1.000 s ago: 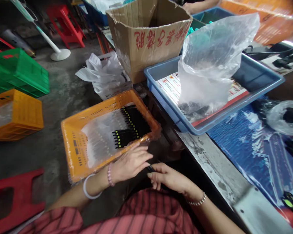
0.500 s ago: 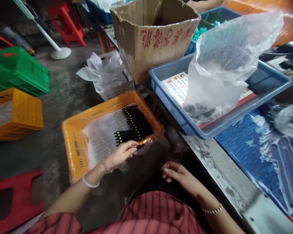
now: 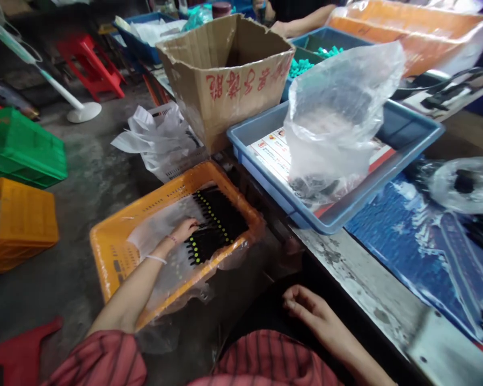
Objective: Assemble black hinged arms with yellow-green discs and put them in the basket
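Black pieces (image 3: 219, 212), orange crate (image 3: 145, 202), left hand (image 3: 184, 230) inside

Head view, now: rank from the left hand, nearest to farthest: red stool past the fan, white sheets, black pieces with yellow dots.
From the left hand:
1. Black pieces: right at its fingertips, inside the orange basket.
2. White sheets: beyond that basket.
3. Red stool: farthest, upper left.

The left hand (image 3: 184, 230) has been moved from the near rim of the orange rectangular plastic crate (image 3: 153, 198) to its inside, beside slim black pieces with yellow-green dots (image 3: 219, 214); the right hand (image 3: 305, 307) has been drawn farther from the crate.
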A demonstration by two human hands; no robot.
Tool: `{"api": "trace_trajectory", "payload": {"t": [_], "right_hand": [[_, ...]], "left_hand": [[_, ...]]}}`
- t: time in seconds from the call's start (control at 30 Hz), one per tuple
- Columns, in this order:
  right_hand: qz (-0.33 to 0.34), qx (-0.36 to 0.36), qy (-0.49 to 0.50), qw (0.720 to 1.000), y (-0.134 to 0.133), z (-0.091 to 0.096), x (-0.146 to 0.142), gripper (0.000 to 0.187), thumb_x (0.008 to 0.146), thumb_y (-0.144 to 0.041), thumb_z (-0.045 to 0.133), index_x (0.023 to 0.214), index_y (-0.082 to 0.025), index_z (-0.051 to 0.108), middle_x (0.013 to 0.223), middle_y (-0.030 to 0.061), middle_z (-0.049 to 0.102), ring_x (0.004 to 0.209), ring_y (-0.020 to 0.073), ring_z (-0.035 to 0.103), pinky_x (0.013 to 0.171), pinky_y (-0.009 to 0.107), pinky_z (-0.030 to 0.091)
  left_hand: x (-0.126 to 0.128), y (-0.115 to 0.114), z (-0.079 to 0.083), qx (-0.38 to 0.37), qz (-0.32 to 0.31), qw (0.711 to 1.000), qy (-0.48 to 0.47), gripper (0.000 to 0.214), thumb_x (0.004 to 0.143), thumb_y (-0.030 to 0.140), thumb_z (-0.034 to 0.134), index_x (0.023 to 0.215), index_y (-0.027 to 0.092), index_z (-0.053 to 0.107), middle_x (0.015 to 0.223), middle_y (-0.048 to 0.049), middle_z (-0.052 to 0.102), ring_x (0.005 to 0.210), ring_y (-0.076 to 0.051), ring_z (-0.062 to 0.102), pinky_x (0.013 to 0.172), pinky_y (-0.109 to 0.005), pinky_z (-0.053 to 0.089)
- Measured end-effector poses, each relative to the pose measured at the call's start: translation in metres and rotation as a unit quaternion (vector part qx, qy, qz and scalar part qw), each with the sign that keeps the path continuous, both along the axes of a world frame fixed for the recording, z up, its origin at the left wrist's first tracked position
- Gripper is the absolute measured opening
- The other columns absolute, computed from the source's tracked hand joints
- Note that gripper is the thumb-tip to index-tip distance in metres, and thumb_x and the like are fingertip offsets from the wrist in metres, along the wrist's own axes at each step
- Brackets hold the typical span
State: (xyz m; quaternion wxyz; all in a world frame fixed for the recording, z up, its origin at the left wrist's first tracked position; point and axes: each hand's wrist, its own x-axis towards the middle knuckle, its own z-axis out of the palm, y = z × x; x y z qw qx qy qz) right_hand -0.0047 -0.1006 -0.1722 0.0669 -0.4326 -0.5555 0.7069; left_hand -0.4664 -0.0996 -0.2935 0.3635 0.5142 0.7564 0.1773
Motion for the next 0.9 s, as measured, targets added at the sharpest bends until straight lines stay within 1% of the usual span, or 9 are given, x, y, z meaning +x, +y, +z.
{"api": "trace_trajectory", "payload": {"t": [0.1, 0.23, 0.43, 0.6, 0.7, 0.77, 0.83, 0.9], "right_hand": [[0.001, 0.001, 0.006, 1.0, 0.0, 0.0, -0.002, 0.042, 0.091, -0.059, 0.058, 0.089, -0.017, 0.056, 0.082, 0.0022, 0.053, 0.076, 0.0167, 0.048, 0.069, 0.028, 0.041], [0.014, 0.019, 0.006, 1.0, 0.002, -0.001, -0.006, 0.04, 0.093, -0.057, 0.056, 0.091, -0.017, 0.056, 0.082, 0.0018, 0.053, 0.076, 0.0161, 0.046, 0.069, 0.028, 0.039], [0.031, 0.046, -0.003, 0.998, 0.005, -0.001, -0.012, 0.037, 0.095, -0.054, 0.054, 0.093, -0.018, 0.057, 0.084, 0.0025, 0.055, 0.077, 0.0172, 0.048, 0.069, 0.028, 0.041], [0.055, 0.088, 0.0, 0.995, 0.006, -0.003, -0.014, 0.033, 0.098, -0.05, 0.05, 0.093, -0.018, 0.059, 0.089, 0.0041, 0.061, 0.082, 0.0189, 0.054, 0.073, 0.029, 0.043], [0.062, 0.105, -0.001, 0.992, 0.006, -0.006, -0.015, 0.031, 0.099, -0.047, 0.049, 0.093, -0.018, 0.059, 0.091, 0.0047, 0.063, 0.083, 0.0194, 0.056, 0.076, 0.029, 0.044], [0.06, 0.11, 0.002, 0.992, 0.007, -0.009, -0.014, 0.03, 0.099, -0.046, 0.048, 0.093, -0.018, 0.059, 0.09, 0.0048, 0.063, 0.083, 0.0194, 0.056, 0.075, 0.029, 0.044], [0.058, 0.117, 0.006, 0.991, 0.008, -0.01, -0.014, 0.029, 0.099, -0.044, 0.048, 0.092, -0.018, 0.059, 0.09, 0.005, 0.063, 0.083, 0.0193, 0.057, 0.075, 0.029, 0.045], [0.065, 0.128, 0.006, 0.99, 0.008, -0.008, -0.016, 0.027, 0.099, -0.041, 0.048, 0.093, -0.017, 0.06, 0.091, 0.0055, 0.064, 0.083, 0.0194, 0.059, 0.076, 0.029, 0.045]], "left_hand": [[0.0, 0.008, -0.01, -0.008, -0.033, 0.999, 0.009, 0.024, 0.094, 0.035, 0.064, 0.103, 0.013, 0.066, 0.106, -0.0072, 0.068, 0.1, -0.022, 0.066, 0.091, -0.045, 0.055], [-0.001, 0.013, -0.015, -0.016, -0.05, 0.998, 0.021, 0.023, 0.094, 0.035, 0.063, 0.103, 0.013, 0.066, 0.104, -0.0066, 0.068, 0.097, -0.022, 0.066, 0.089, -0.044, 0.055], [0.007, 0.013, -0.014, -0.006, -0.018, 0.997, 0.071, 0.024, 0.095, 0.035, 0.062, 0.107, 0.015, 0.066, 0.114, -0.0087, 0.066, 0.106, -0.023, 0.063, 0.095, -0.046, 0.052], [0.018, 0.013, -0.01, 0.002, 0.003, 0.997, 0.083, 0.025, 0.094, 0.036, 0.062, 0.108, 0.015, 0.066, 0.114, -0.0087, 0.067, 0.106, -0.024, 0.063, 0.096, -0.048, 0.052], [0.022, 0.015, -0.001, 0.01, 0.022, 0.997, 0.077, 0.024, 0.094, 0.036, 0.063, 0.106, 0.015, 0.066, 0.111, -0.0081, 0.067, 0.103, -0.023, 0.065, 0.094, -0.046, 0.053], [0.024, 0.016, 0.009, 0.025, 0.046, 0.996, 0.077, 0.025, 0.094, 0.037, 0.063, 0.106, 0.015, 0.066, 0.111, -0.0082, 0.067, 0.103, -0.023, 0.064, 0.094, -0.047, 0.053], [0.03, 0.015, 0.024, 0.052, 0.074, 0.993, 0.08, 0.027, 0.094, 0.038, 0.063, 0.106, 0.014, 0.066, 0.112, -0.0086, 0.067, 0.105, -0.024, 0.064, 0.096, -0.048, 0.051], [0.047, 0.012, 0.048, 0.09, 0.092, 0.989, 0.075, 0.027, 0.095, 0.039, 0.06, 0.105, 0.014, 0.066, 0.111, -0.0092, 0.067, 0.107, -0.025, 0.063, 0.099, -0.05, 0.049]]}}
